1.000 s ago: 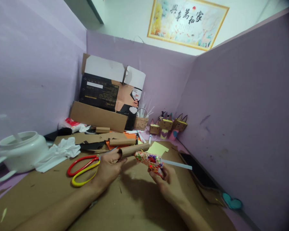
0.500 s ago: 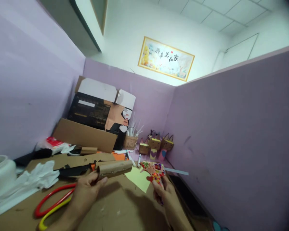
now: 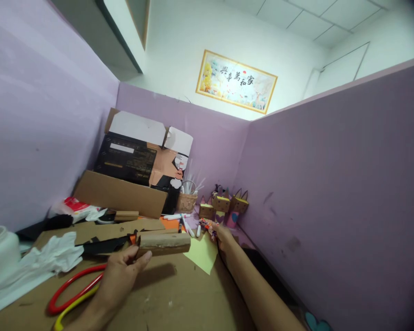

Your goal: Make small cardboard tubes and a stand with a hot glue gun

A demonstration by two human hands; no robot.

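My left hand (image 3: 119, 271) holds a brown cardboard tube (image 3: 165, 242) just above the table (image 3: 179, 299). My right hand (image 3: 223, 232) is stretched far out. It is right by a flowery thing (image 3: 207, 224) near the pens (image 3: 184, 225). I cannot tell if I grip it. A yellow paper (image 3: 202, 255) lies between my hands. Red and yellow scissors (image 3: 72, 287) lie beside my left hand.

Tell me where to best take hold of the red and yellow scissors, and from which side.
Take the scissors by the handle loops, probably from above at the near left. They lie flat on the cardboard sheet with the loops bare; the blade end is hidden behind the left hand, which holds the cardboard roll.
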